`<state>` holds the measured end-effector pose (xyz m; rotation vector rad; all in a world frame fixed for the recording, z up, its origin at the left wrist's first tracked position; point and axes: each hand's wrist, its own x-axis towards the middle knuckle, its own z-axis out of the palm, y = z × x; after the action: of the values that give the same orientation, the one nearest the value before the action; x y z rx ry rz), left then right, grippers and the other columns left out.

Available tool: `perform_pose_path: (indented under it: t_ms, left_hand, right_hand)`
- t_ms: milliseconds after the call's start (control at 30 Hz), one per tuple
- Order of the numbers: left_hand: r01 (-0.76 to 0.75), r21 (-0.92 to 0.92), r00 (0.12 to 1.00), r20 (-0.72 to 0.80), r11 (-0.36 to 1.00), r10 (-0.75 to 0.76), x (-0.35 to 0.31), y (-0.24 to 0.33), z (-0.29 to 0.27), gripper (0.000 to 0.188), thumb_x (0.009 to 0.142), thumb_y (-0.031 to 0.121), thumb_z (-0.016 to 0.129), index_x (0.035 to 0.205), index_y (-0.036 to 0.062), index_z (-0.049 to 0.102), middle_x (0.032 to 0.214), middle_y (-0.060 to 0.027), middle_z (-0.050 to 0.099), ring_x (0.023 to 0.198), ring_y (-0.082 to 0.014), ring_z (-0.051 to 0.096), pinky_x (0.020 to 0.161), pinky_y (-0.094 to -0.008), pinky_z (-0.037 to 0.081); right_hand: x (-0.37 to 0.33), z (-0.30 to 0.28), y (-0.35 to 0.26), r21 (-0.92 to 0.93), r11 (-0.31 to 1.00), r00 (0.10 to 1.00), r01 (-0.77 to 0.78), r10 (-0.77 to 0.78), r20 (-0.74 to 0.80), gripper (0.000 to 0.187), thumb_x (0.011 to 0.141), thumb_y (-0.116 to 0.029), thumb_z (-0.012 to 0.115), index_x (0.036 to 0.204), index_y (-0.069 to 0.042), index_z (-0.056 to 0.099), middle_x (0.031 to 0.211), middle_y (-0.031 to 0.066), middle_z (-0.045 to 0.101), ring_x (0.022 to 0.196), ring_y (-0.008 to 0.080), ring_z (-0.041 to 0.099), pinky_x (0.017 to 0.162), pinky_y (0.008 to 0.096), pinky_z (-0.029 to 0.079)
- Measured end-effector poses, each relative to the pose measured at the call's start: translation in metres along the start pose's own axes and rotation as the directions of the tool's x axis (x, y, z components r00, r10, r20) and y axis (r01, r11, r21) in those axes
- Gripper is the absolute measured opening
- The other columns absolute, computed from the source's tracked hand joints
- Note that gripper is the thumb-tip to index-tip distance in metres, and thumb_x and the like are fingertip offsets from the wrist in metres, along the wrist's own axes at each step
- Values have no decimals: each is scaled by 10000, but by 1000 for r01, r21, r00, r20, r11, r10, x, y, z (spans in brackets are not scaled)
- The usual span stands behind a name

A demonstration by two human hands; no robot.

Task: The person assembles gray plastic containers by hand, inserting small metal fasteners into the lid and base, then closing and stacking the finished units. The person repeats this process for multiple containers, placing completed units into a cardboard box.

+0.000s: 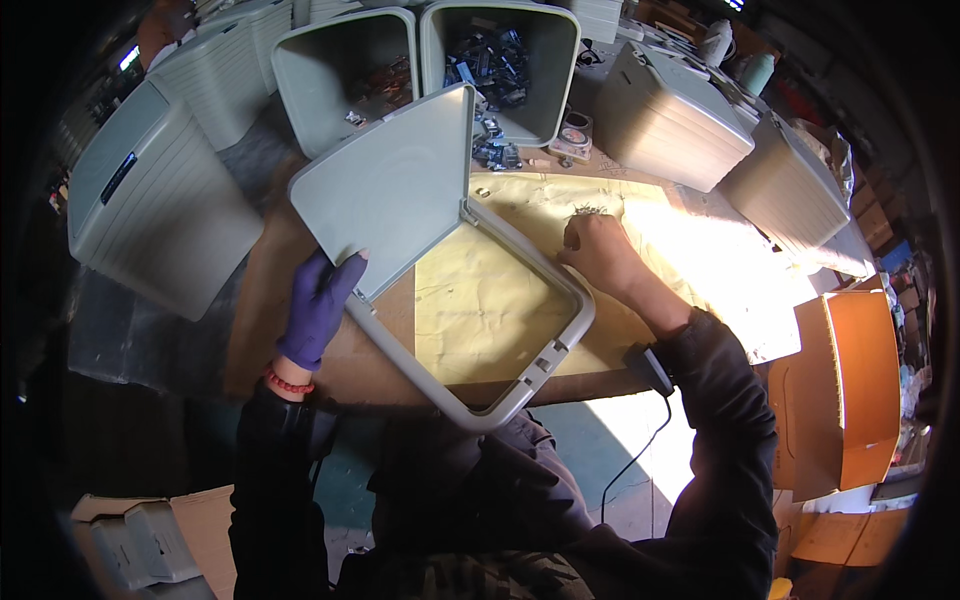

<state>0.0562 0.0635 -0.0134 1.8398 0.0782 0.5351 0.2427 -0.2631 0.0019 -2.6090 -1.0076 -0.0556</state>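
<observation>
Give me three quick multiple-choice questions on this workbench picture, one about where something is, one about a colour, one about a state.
1. Where does the right hand rest?
A. on the paper-covered bench
B. in a bin
C. on the orange box

2. What colour is the glove on the left hand?
A. red
B. purple
C. white

3. How is the flap of the grey lid frame?
A. shut flat
C. missing
B. swung open

Key: 1 A, its fist lies on the paper beside the frame. 2 B, the glove is purple. 3 B, the flap stands up from the frame, which shows the paper through it.
</observation>
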Motion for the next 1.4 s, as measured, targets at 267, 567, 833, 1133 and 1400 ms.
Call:
perform_pose_path:
  t_ms: [267,567,833,1133,1400]
  left_hand:
    - [-3,3,1000,-15,1000,3,-1,-2,4,228,964,168,716,1089,-22,700,920,10,689,882,-32,558,766,-240,463]
    - [-27,-106,999,28,994,31,3,-4,5,271,981,206,702,1140,-14,701,930,5,696,862,-37,555,774,-233,477]
    - [-50,-95,997,56,994,55,3,-3,2,297,960,259,733,1079,-13,720,844,-14,687,791,-47,555,722,-250,479]
    - [16,-19,993,120,1000,-14,5,-5,0,237,981,174,712,1087,-35,677,891,31,653,845,-25,514,742,-222,466]
    - [-8,-83,996,87,997,16,4,-4,4,235,978,177,718,1081,-32,689,850,33,636,812,-27,493,713,-220,450]
  right_hand:
    - [21,-35,-24,484,875,1000,-15,16,3,144,819,-86,738,906,19,691,838,172,714,753,286,706,710,373,562]
    - [56,-13,-58,-475,522,681,708,-683,265,250,819,-99,566,1043,-23,649,928,124,635,956,317,631,812,385,538]
    - [73,5,-65,-139,592,589,794,-806,-64,267,798,-128,577,1016,-9,674,972,124,665,981,308,616,809,392,523]
    - [71,-13,-53,-310,539,563,783,-826,-14,344,790,-104,618,1124,-34,664,904,104,654,893,301,636,770,390,537]
    - [83,23,-54,345,832,901,434,-403,-161,146,850,-32,753,988,11,737,911,81,739,826,171,689,754,301,561]
